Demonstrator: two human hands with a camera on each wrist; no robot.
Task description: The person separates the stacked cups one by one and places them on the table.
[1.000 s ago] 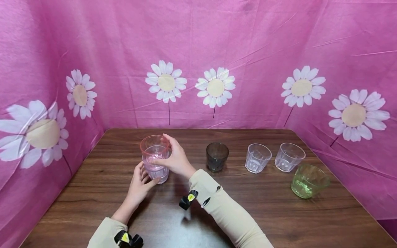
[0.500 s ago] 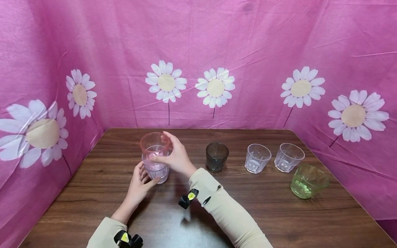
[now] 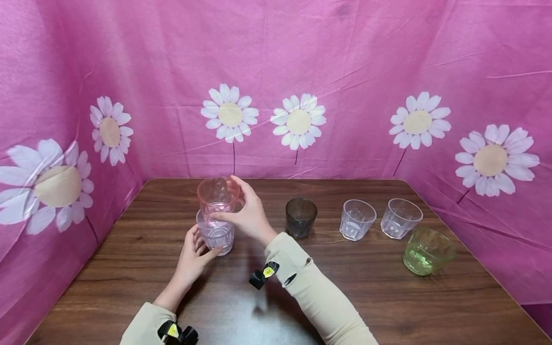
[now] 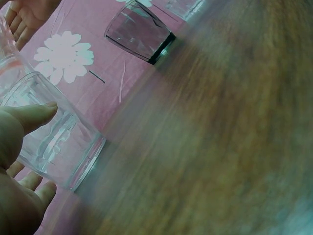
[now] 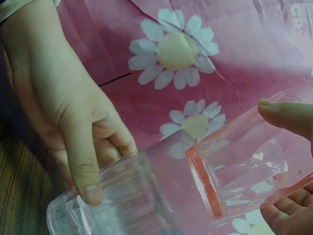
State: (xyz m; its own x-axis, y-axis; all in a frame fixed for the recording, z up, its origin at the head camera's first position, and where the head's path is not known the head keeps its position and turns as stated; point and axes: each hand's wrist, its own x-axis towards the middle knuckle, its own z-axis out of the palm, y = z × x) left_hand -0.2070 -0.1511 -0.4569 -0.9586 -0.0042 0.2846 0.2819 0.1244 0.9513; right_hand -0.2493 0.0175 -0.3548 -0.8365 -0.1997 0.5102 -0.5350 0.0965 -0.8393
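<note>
On the left half of the table, a clear glass [image 3: 217, 238] stands upright in the grip of my left hand [image 3: 191, 255], with the thumb on its near side, as the left wrist view also shows. Above it, my right hand [image 3: 250, 215] holds a pink glass [image 3: 213, 189] between thumb and fingers. The right wrist view has the reddish base of the pink glass [image 5: 239, 171] at about the mouth of the clear glass [image 5: 122, 205]. Whether the base still sits slightly inside that rim, I cannot tell.
A dark grey glass [image 3: 301, 218] stands right of my right hand. Beyond it are two clear glasses, one nearer [image 3: 358, 220] and one farther right [image 3: 401, 219]. A green glass [image 3: 427, 254] rests tilted near the right edge of the wooden table [image 3: 345, 297]. Pink flowered cloth [image 3: 267, 57] surrounds the table.
My right hand has raised the pink glass, which sat deeper in the clear glass a second ago. My left hand has kept the clear glass in place.
</note>
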